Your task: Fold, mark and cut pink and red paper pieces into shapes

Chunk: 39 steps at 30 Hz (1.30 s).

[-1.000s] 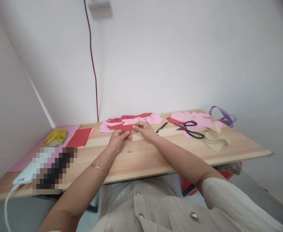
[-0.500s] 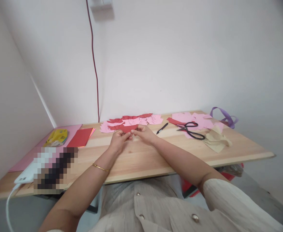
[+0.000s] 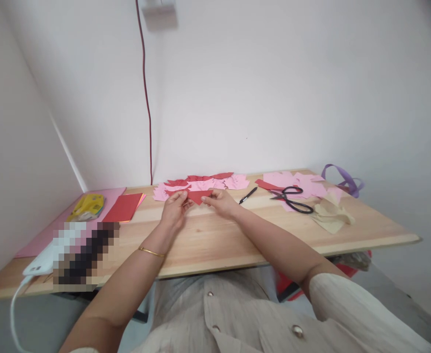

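A folded piece of red paper [image 3: 199,196] is held up between my two hands, its lower edge coming to a point. My left hand [image 3: 174,206] pinches its left end between thumb and fingers. At the right side, my right hand [image 3: 220,202] grips it with the thumb on the near face. Just behind lie pink cut paper pieces [image 3: 237,182] and red cut paper pieces [image 3: 211,177] with jagged edges, partly hidden by my hands. A black pen [image 3: 248,195] rests on the table to the right of my right hand.
Black-handled scissors [image 3: 292,198] lie on pink paper scraps [image 3: 309,184] at the right, near crumpled beige paper [image 3: 333,215] and a purple ribbon [image 3: 343,179]. On the left are red paper sheets [image 3: 123,208], a yellow packet [image 3: 88,206] and a white device [image 3: 40,257] with a cable.
My left hand has shifted left from the middle of the red paper to its left end. More of the paper now shows between my hands. The right hand stays nearly in place.
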{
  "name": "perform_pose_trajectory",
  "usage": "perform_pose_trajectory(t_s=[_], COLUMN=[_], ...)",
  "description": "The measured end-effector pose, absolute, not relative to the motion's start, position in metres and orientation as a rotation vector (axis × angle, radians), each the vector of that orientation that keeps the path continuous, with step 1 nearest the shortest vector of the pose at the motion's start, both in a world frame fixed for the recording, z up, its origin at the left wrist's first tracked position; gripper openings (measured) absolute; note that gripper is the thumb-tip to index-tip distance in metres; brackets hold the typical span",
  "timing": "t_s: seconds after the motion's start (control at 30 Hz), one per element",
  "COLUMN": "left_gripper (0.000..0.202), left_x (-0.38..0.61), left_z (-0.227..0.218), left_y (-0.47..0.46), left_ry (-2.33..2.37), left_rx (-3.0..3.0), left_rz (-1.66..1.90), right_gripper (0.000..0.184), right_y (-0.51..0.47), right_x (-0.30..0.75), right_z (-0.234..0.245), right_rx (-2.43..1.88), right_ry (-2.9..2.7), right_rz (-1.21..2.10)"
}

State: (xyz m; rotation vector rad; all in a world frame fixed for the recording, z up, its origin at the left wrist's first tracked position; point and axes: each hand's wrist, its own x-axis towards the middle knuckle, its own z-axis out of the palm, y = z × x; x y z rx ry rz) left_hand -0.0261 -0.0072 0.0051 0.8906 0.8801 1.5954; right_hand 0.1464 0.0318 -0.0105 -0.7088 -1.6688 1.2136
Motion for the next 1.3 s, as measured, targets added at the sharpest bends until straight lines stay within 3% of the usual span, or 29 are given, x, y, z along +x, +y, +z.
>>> perform_pose_trajectory(t_s=[0.4,0.67,0.93,1.3], left_gripper=[0.03,0.025,0.032,0.025], left_x=[-0.019,-0.023,-0.015,-0.02], left_z=[-0.002,0.0,0.004,0.003], left_y=[-0.014,-0.012,-0.016,-0.01], left_ry=[0.963,1.103,0.918,0.886], left_rx=[1.149,1.31,1.014,0.769], left_rz=[1.328,1.386,1.346,1.53], right_gripper=[0.029,0.027,0.027,0.028], right_y=[0.023,0.028,0.025,0.024], right_x=[0.147,0.153,0.153,0.156], right_z=[-0.001,0.003,0.004,0.008], right_rx=[-0.694,-0.74,-0.744,-0.732], right_ry=[-1.642,-1.634,-1.699,-1.818], right_rz=[1.207,1.151,1.119,1.123])
